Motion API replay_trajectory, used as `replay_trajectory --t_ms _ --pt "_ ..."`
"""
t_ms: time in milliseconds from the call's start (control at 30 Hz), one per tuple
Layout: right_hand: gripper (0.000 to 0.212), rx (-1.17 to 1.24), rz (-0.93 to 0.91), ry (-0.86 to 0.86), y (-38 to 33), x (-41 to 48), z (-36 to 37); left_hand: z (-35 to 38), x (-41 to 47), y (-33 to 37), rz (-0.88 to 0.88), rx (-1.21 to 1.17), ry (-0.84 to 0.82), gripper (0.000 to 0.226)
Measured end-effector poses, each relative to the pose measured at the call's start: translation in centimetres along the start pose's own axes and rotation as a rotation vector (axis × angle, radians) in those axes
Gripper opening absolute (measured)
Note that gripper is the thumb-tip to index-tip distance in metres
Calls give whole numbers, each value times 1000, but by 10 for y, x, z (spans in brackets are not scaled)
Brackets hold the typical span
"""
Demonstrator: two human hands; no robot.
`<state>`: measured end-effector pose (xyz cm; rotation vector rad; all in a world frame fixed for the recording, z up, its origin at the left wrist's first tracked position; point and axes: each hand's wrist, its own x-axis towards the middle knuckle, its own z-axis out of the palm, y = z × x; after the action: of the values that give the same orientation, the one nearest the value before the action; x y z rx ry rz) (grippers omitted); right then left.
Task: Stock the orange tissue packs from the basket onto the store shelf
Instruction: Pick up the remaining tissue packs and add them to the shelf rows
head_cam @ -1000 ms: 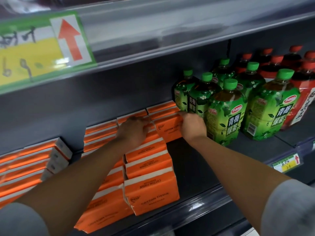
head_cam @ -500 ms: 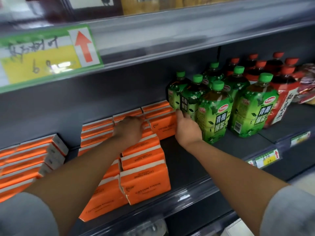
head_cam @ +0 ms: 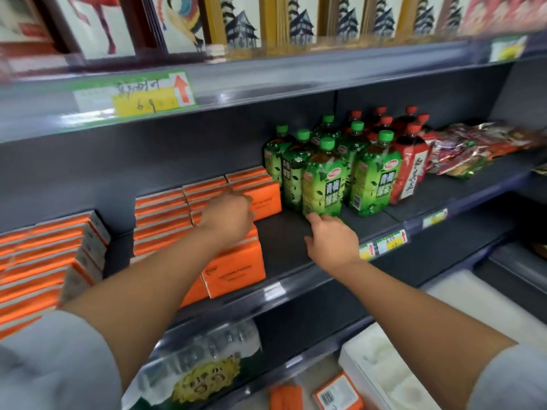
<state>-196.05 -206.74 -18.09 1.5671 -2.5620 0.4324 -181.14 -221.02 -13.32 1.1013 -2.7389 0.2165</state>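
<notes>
Green bottles [head_cam: 324, 184] crowd the shelf [head_cam: 284, 241] beside orange tissue packs [head_cam: 236, 269]

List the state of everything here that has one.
tissue packs: stacked on the shelf
left hand: on the tissue packs, grip unclear
right hand: empty, fingers relaxed, above the shelf
green bottles: upright, capped
red bottles: upright, capped
snack bags: lying flat

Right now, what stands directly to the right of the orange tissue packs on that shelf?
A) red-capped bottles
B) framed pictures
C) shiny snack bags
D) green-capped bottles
D: the green-capped bottles stand right beside the orange tissue packs; the red-capped bottles and snack bags sit farther right.
</notes>
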Motion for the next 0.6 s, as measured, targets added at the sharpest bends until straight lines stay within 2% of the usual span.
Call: replay_trajectory --t_ms 133,267,600 --pt "35 -57 9 -43 19 -54 -4 -7 -37 39 110 8 56 35" --pt "41 -72 76 -163 39 -100 7 2 -77 74 227 11 72 33" --pt "31 -94 162 -384 66 -183 68 91 -161 117 398 -19 -133 29"
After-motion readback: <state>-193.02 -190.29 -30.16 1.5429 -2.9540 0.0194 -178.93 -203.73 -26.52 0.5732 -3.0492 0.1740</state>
